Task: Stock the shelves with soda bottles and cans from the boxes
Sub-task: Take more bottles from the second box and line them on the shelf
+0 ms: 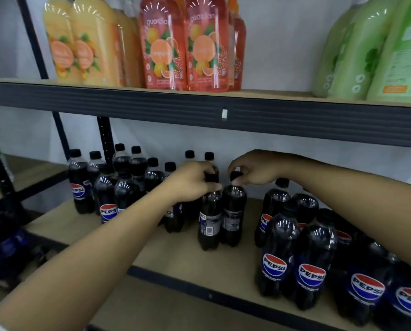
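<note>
Two dark Pepsi bottles stand side by side in the middle of the lower shelf [176, 254], their back labels facing me. My left hand [192, 181] grips the black cap and neck of the left bottle [209, 225]. My right hand [254, 169] pinches the cap of the right bottle [233, 218]. Both bottles are upright with their bases on the shelf board. A group of several Pepsi bottles [118, 185] stands at the left back of the shelf. Another cluster of several Pepsi bottles [314, 259] fills the right front.
The upper shelf beam [223, 113] runs just above my hands. On it stand yellow bottles [85, 41], orange bottles [185, 44] and green bottles [379, 51]. A black upright post [105, 139] stands behind the left group. Bare board lies in front of the two held bottles.
</note>
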`<state>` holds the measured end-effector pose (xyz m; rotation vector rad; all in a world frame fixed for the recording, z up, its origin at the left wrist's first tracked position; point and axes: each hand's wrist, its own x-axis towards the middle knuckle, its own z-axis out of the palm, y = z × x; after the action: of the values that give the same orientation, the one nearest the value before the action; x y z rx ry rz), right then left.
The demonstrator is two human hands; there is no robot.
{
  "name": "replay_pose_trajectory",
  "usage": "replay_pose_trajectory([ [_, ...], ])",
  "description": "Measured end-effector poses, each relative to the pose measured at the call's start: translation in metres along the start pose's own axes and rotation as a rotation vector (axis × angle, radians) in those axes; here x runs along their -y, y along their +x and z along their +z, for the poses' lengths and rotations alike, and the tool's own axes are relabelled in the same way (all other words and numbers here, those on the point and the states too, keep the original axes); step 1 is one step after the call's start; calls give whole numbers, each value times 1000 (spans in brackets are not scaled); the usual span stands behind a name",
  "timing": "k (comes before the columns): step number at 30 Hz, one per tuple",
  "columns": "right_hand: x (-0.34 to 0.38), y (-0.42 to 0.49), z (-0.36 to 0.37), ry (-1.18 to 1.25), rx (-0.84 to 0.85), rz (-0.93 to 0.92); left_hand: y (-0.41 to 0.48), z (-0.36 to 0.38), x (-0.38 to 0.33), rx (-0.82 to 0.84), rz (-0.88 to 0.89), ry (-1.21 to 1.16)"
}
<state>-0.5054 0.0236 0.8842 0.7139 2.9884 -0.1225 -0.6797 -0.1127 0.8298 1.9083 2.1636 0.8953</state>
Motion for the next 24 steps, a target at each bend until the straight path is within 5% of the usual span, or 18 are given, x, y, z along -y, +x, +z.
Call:
replay_pose_trajectory([
  [9, 58, -22, 12, -50, -115, -27, -41, -23, 28, 44, -27, -43],
  [17, 95, -35, 41, -135, -285, 268, -57, -15, 47, -13, 87, -231],
  [24, 112, -49, 76, 240, -471, 329, -72, 30, 78, 20, 147, -578],
])
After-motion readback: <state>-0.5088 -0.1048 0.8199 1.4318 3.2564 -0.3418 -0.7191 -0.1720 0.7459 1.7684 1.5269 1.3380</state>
